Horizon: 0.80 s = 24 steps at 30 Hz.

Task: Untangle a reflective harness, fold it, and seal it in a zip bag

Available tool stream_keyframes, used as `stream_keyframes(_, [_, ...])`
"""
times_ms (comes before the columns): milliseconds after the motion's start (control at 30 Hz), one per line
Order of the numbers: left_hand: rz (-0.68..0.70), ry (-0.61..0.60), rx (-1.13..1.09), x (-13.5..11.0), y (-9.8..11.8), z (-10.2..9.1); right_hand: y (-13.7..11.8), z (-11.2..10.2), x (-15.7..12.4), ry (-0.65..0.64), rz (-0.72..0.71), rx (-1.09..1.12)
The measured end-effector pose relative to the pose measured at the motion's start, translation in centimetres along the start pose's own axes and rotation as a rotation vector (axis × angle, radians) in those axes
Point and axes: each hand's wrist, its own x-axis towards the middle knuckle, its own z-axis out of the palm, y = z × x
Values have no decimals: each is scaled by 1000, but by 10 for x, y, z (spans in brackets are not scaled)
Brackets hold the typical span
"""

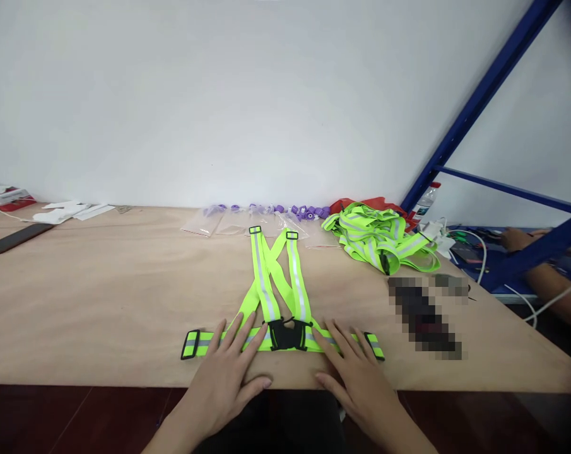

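A neon-yellow reflective vest made of straps (pixel 263 284) lies spread on the table in front of me. Its two shoulder straps cross behind and end at black slider buckles at the far side. A black buckle (pixel 288 335) joins the waist strap in the middle. My left hand (pixel 231 359) rests flat, fingers spread, on the left part of the waist strap. On the right part lies my right hand (pixel 349 356), likewise open with fingers spread. Both thumbs point inward along the table's near edge.
Behind the vest are clear plastic bags (pixel 238 222) and several purple items (pixel 308 212). A heap of similar straps (pixel 380 236) lies right, near a bottle (pixel 426 200). A blue metal frame (pixel 484 94) stands right; beyond it show another person's arms (pixel 557 287). Far left lies a dark bar (pixel 17 238).
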Motion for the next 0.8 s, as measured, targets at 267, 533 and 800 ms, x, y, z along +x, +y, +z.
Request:
stream_keyframes(267, [57, -30, 45, -6, -10, -6, 8, -4, -9, 68, -59, -10])
stream_keyframes(533, [-32, 57, -149, 7, 19, -17, 18, -19, -19, 319, -59, 50])
stream_keyframes(800, [101, -60, -366, 49, 81, 5, 44, -23, 12, 239, -46, 155])
